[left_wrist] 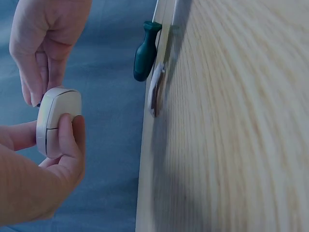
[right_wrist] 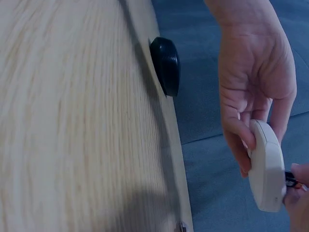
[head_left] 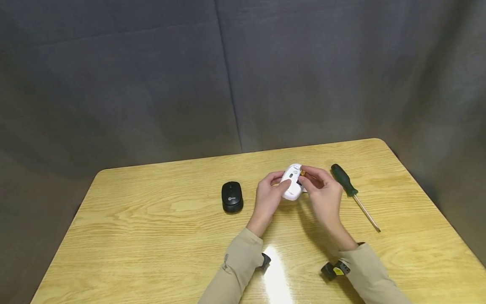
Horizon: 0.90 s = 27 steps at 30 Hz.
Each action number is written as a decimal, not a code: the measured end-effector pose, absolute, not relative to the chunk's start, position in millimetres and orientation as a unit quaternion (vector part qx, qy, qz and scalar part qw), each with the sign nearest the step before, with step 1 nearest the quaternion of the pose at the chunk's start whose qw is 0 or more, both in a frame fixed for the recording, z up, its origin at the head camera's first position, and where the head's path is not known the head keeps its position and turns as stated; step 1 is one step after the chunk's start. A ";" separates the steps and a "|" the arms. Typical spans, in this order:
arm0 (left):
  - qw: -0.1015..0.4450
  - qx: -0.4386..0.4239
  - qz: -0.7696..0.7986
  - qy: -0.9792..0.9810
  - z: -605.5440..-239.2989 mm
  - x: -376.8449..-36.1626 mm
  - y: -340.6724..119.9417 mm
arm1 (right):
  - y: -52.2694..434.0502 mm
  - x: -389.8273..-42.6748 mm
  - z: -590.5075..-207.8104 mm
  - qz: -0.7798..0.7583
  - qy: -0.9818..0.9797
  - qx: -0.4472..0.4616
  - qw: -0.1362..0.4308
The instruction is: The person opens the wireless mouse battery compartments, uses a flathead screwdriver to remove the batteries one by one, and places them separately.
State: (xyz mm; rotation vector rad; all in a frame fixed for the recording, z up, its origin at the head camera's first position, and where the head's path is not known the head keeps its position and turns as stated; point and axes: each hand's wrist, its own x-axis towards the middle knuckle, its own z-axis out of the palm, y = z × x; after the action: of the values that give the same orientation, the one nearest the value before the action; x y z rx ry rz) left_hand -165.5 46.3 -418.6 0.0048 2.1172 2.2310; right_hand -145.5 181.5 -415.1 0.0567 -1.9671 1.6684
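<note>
My left hand (head_left: 267,197) grips a white computer mouse (head_left: 292,188) above the table, its underside turned towards me. Beside it, my right hand (head_left: 325,195) pinches a small black battery (right_wrist: 290,179) against the mouse's underside; an orange-gold end shows by the fingers in the head view. How far the battery sits inside the mouse is hidden by the fingers. In the left wrist view, the mouse's smooth top faces the camera, with the left thumb and fingers around its sides. A thin white piece (left_wrist: 155,89) lies on the table, mostly hidden behind my right hand in the head view.
A black computer mouse (head_left: 232,196) stands on the wooden table (head_left: 152,236) to the left of my hands. To their right lies a screwdriver (head_left: 343,179) with a green handle, its shaft pointing towards the near right. A dark grey curtain (head_left: 171,93) hangs behind the table.
</note>
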 end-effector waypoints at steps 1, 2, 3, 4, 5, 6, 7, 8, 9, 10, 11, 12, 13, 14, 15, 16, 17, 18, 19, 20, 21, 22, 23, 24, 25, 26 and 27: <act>0.032 -0.001 0.727 0.686 -418.2 -165.7 45.8 | 181.2 -145.0 -415.4 0.613 -0.738 0.029 0.279; 0.030 -0.002 0.728 0.685 -418.3 -166.1 45.4 | 181.0 -144.6 -415.6 0.607 -0.742 0.037 0.283; 0.027 -0.001 0.729 0.684 -418.4 -166.4 45.2 | 180.8 -144.4 -415.7 0.604 -0.742 0.045 0.287; 0.025 0.000 0.730 0.683 -418.3 -166.6 44.9 | 180.6 -144.2 -415.6 0.603 -0.742 0.052 0.290; 0.024 0.001 0.731 0.682 -418.3 -166.8 44.7 | 180.6 -144.1 -415.4 0.601 -0.742 0.057 0.293; 0.023 0.002 0.731 0.682 -418.2 -166.8 44.6 | 180.5 -144.0 -415.1 0.600 -0.741 0.062 0.294; 0.022 0.004 0.731 0.682 -417.9 -166.4 44.4 | 180.8 -144.1 -414.9 0.600 -0.741 0.065 0.294; 0.022 0.005 0.731 0.682 -417.6 -166.2 44.3 | 181.2 -144.4 -414.8 0.600 -0.741 0.065 0.294; 0.023 0.005 0.731 0.682 -417.6 -166.1 44.3 | 181.7 -144.8 -414.6 0.601 -0.741 0.064 0.292; 0.024 0.005 0.731 0.682 -417.5 -166.1 44.2 | 182.3 -145.2 -414.4 0.601 -0.742 0.064 0.291; 0.026 0.007 0.731 0.682 -417.3 -165.9 43.9 | 183.0 -145.5 -414.0 0.601 -0.742 0.063 0.290; 0.028 0.008 0.731 0.682 -417.2 -165.7 43.8 | 183.7 -145.8 -413.8 0.600 -0.743 0.060 0.290; 0.031 0.009 0.730 0.683 -417.4 -165.7 43.6 | 184.3 -146.0 -413.3 0.600 -0.743 0.057 0.290; 0.034 0.010 0.730 0.683 -417.7 -166.0 43.5 | 184.9 -146.0 -412.4 0.600 -0.744 0.052 0.290; 0.036 0.010 0.729 0.683 -418.1 -166.3 43.5 | 185.6 -145.8 -411.6 0.599 -0.745 0.046 0.289; 0.037 0.011 0.729 0.683 -418.2 -166.3 43.4 | 186.4 -145.4 -410.7 0.600 -0.745 0.041 0.288; 0.039 0.012 0.728 0.684 -418.3 -166.3 43.4 | 187.2 -145.2 -409.5 0.603 -0.744 0.035 0.287; 0.039 0.012 0.728 0.685 -418.5 -166.2 43.5 | 188.2 -144.9 -408.3 0.605 -0.742 0.028 0.286; 0.039 0.012 0.727 0.685 -418.5 -166.2 43.5 | 189.3 -144.9 -406.9 0.612 -0.738 0.022 0.284; 0.039 0.013 0.726 0.686 -418.1 -165.9 43.6 | 190.6 -144.9 -405.8 0.618 -0.733 0.015 0.282; 0.039 0.014 0.726 0.686 -417.9 -165.8 43.8 | 191.9 -145.2 -404.9 0.628 -0.727 0.010 0.280; 0.039 0.016 0.725 0.687 -417.6 -165.4 43.7 | 193.1 -145.6 -403.9 0.639 -0.718 0.007 0.276; 0.039 0.016 0.725 0.688 -417.3 -165.2 43.8 | 194.2 -146.3 -402.8 0.651 -0.708 0.005 0.272; 0.039 0.017 0.725 0.688 -417.0 -165.0 43.8 | 195.1 -146.9 -401.8 0.663 -0.699 0.002 0.267; 0.038 0.018 0.724 0.688 -416.9 -165.0 43.9 | 195.8 -147.6 -400.9 0.677 -0.688 -0.001 0.260; 0.037 0.018 0.723 0.689 -416.9 -165.1 44.0 | 196.5 -148.2 -400.0 0.690 -0.678 -0.003 0.254; 0.037 0.016 0.724 0.689 -416.9 -165.3 44.1 | 197.2 -148.6 -399.1 0.700 -0.670 -0.006 0.247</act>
State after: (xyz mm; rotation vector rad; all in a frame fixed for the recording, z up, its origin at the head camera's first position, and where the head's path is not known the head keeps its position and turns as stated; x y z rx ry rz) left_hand -165.3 44.1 -416.9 0.0484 2.1142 2.2229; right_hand -148.6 197.2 -399.1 -0.0161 -1.8272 1.9086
